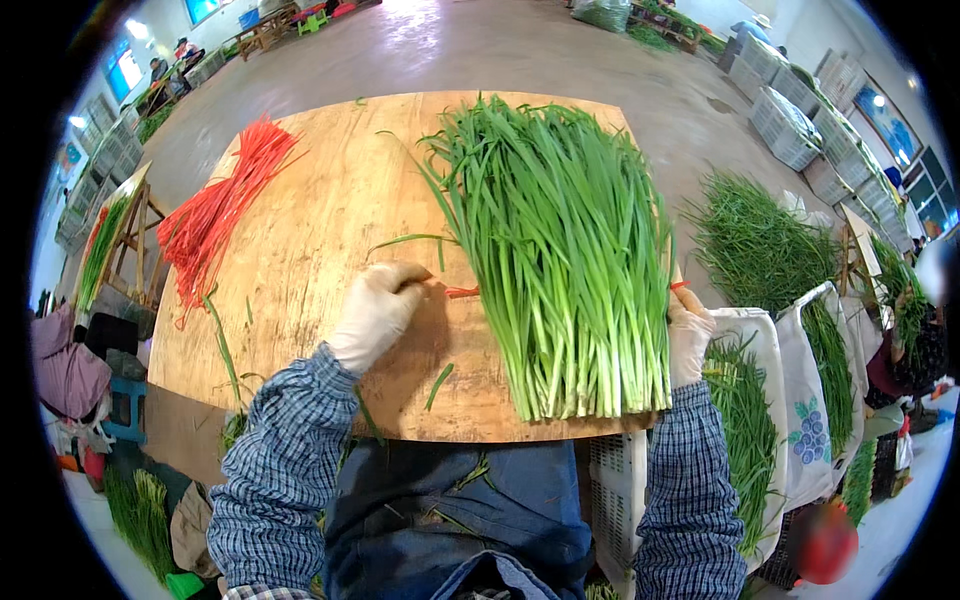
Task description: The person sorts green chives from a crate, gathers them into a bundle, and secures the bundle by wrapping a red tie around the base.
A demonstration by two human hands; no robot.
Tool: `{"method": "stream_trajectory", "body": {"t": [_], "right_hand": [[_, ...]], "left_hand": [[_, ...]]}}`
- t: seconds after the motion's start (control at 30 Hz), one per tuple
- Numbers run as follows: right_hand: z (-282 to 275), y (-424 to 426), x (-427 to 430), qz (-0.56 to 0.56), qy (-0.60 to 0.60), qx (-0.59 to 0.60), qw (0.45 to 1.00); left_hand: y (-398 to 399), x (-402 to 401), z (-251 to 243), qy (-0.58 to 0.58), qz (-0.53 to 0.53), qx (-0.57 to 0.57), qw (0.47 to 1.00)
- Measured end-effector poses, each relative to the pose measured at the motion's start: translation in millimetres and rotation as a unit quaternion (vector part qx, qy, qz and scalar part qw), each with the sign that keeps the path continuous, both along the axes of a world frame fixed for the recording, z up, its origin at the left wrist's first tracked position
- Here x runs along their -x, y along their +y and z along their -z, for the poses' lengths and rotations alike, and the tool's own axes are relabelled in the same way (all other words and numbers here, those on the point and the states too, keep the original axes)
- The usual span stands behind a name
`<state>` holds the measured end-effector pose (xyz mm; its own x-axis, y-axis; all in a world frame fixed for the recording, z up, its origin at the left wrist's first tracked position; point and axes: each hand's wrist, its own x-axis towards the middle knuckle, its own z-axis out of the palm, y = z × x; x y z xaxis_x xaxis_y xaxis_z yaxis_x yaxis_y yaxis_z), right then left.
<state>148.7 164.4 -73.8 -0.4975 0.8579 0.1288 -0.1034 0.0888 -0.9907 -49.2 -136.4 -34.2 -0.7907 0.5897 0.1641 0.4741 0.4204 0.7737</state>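
A wide pile of long green leafy stalks, seemingly Chinese chives (570, 262), lies on the right half of a wooden board (315, 225), pale ends towards me. A red tie (461, 292) runs beneath it; one end shows left of the pile, another at its right edge. My left hand (381, 311), in a whitish glove, is over the board just left of that tie, fingers curled; whether it grips anything is unclear. At the pile's right edge my right hand (688, 334), also gloved, is by the tie's red end, its fingertips partly hidden. A bundle of red ties (229, 214) lies at the board's left.
Loose stalk pieces (439, 386) lie on the board. Right of it are a white crate of greens (776, 420), a white bag (806, 450) and a heap of greens (765, 232) on the floor. A person (911, 337) works at the far right. A blue stool (126, 409) stands left.
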Motion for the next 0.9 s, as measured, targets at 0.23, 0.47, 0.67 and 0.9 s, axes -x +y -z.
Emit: {"method": "stream_trajectory", "body": {"t": [0.23,0.47,0.67,0.9], "right_hand": [[-7.5,-3.5,0.2,-0.012,-0.045,-0.04,0.998],[-6.6,-0.4,0.5,-0.009,-0.052,-0.011,0.999],[-2.7,1.1,0.2,-0.013,-0.015,-0.013,1.0],[2.4,5.7,0.0,-0.01,-0.015,-0.004,1.0]], "left_hand": [[27.5,-20.1,8.6,0.144,-0.01,0.102,0.984],[34.4,-20.8,10.9,0.074,-0.028,0.083,0.993],[40.9,-15.3,17.9,-0.028,-0.022,-0.035,0.999],[44.3,-24.3,0.3,-0.309,-0.043,-0.08,0.947]]}}
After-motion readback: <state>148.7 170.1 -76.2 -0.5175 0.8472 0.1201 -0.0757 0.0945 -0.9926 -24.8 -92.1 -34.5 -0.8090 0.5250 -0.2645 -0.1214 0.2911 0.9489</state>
